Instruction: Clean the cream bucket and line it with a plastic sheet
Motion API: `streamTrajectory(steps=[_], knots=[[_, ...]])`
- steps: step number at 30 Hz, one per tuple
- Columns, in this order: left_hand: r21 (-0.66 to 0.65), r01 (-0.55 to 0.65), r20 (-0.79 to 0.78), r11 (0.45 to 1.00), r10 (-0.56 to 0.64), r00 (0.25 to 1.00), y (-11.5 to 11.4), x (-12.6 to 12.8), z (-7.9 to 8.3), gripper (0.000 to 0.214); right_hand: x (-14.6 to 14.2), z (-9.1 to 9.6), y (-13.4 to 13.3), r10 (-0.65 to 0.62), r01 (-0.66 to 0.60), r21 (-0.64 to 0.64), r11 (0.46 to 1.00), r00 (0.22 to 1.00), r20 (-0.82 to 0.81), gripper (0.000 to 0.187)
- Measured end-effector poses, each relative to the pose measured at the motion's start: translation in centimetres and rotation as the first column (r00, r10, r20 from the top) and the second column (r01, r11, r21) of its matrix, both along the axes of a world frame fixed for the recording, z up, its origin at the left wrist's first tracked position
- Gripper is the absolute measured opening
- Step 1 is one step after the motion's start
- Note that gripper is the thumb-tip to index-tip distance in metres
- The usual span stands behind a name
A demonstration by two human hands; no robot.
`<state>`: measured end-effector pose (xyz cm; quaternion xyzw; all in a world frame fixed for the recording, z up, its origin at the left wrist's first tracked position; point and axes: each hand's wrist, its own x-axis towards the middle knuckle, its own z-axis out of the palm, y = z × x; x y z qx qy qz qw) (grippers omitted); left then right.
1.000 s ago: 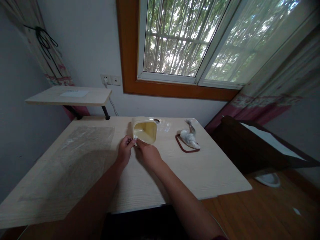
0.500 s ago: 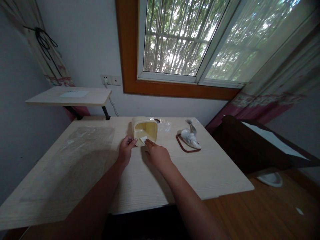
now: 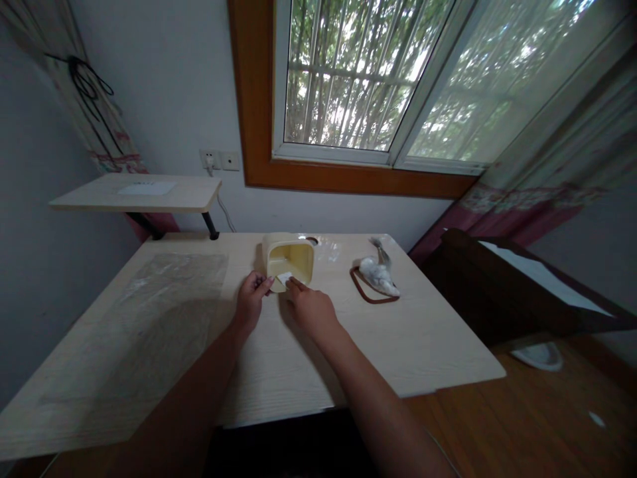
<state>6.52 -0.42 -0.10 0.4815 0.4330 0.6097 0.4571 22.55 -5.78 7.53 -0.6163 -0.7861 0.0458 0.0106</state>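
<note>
A pale yellow plastic container (image 3: 291, 259) lies on its side on the light wooden table (image 3: 408, 338), its opening towards me. A small white piece (image 3: 283, 279), perhaps paper or a label, sits at the lower rim of that opening. My left hand (image 3: 251, 300) has its fingers curled and pinches the piece's left end. My right hand (image 3: 308, 307) reaches in from the right, and its fingertips pinch the piece's right end.
A crumpled grey-white bag (image 3: 379, 273) lies on a dark red ring (image 3: 365, 292) to the right. A clear plastic sheet (image 3: 159, 299) covers the table's left part. A raised shelf (image 3: 139, 192) stands at back left. Dark furniture (image 3: 497, 292) stands right of the table.
The white piece has come further out at the container's rim. My right hand shifted slightly right and then back towards it. My left hand has hardly moved.
</note>
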Motion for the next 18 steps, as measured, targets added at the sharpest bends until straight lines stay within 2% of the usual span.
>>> streamTrajectory(steps=[4,8,18], knots=[[-0.010,-0.012,-0.012,1.000,0.012,1.000,0.1,-0.1,-0.3,0.030,-1.4,0.2,-0.8,0.075,-0.074,0.004,0.997,0.997,-0.013,0.056],[-0.021,-0.014,-0.012,1.000,0.014,1.000,0.0,-0.1,-0.3,0.029,-1.7,0.1,-0.9,0.091,-0.091,0.015,0.996,0.995,0.031,0.056],[-0.005,-0.008,0.001,1.000,0.008,1.000,-0.2,0.0,0.3,0.030,-0.1,-0.1,0.6,0.006,-0.007,0.010,1.000,0.992,0.130,0.057]])
